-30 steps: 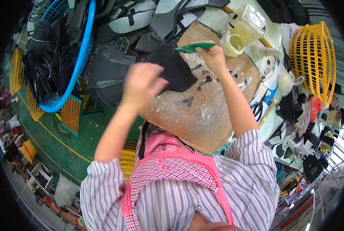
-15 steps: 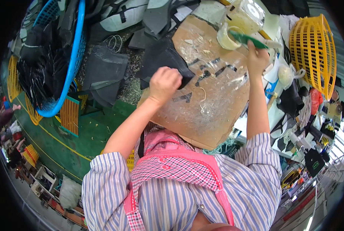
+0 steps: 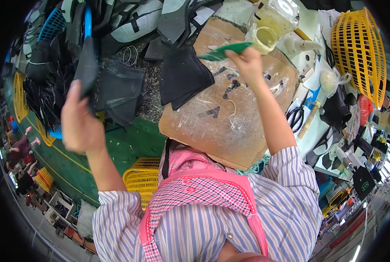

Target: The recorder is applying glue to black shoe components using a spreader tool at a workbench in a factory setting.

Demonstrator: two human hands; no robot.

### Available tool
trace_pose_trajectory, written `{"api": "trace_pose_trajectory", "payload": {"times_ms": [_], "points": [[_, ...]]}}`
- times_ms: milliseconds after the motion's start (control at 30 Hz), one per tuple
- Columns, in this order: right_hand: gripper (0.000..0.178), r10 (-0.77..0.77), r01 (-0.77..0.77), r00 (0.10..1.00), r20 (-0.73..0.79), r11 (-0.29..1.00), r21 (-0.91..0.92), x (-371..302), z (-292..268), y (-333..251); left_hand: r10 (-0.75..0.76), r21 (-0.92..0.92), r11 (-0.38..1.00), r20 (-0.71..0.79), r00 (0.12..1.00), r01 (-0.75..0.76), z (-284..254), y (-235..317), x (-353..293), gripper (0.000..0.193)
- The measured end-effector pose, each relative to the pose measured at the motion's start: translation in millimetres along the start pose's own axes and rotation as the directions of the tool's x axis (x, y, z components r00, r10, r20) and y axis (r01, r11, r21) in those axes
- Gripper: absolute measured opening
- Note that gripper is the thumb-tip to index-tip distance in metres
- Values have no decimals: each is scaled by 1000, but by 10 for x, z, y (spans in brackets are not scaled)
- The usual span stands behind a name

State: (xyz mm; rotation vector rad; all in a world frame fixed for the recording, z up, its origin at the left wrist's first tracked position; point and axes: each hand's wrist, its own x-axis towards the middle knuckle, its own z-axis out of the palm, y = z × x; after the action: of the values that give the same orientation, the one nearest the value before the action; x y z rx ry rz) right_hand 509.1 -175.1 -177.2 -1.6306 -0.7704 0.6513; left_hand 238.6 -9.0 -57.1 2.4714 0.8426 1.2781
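Observation:
My left hand (image 3: 83, 124), smeared by motion, is raised at the left beside the blue basket. Its thumb and fingers pinch a flat dark piece (image 3: 88, 65) that stands up in front of the basket's rim. In my right hand (image 3: 247, 65) is a flat green scraper (image 3: 223, 51), held over the cardboard with its tip near a stack of black cut pieces (image 3: 184, 76). That stack overlaps the left edge of the cardboard sheet (image 3: 203, 126), which is marked with glue and black tape. A translucent cup (image 3: 263, 40) stands at the far side.
The blue basket (image 3: 88, 22) at the left holds many black pieces. More dark pieces (image 3: 120, 83) lie beside the cardboard. At the right are scissors (image 3: 296, 117), a hammer (image 3: 310, 120), a white bottle (image 3: 304, 45) and a yellow basket (image 3: 358, 52).
My left hand has moved from the black stack to the left, carrying a dark piece. The right hand has brought the green scraper left from the cup to near the stack.

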Motion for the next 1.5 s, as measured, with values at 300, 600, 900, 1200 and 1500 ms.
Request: {"api": "trace_pose_trajectory", "payload": {"times_ms": [300, 600, 900, 1200, 1500], "points": [[12, -44, 138, 979, 199, 861, -490, 49, 140, 144, 129, -38, 991, 517, 846, -128, 834, 252, -746, 33], [14, -76, 140, 984, 164, 892, -429, 320, 211, 175, 231, 146, 890, 671, 704, -431, 1494, 195, -1177, 34], [21, 239, -245, 968, 77, 967, 69, -192, -423, -34, -516, -104, 781, 448, 731, 615, 1545, 104, -798, 14], [24, 480, 30, 658, 580, 753, -657, -263, 61, -217, -114, -90, 986, 247, 962, 140, 873, 338, -147, 18], [16, -104, 111, 909, -403, 994, -5, -51, -805, -104, -276, -292, 692, 738, 616, 660, 674, 359, 151, 25]]}}
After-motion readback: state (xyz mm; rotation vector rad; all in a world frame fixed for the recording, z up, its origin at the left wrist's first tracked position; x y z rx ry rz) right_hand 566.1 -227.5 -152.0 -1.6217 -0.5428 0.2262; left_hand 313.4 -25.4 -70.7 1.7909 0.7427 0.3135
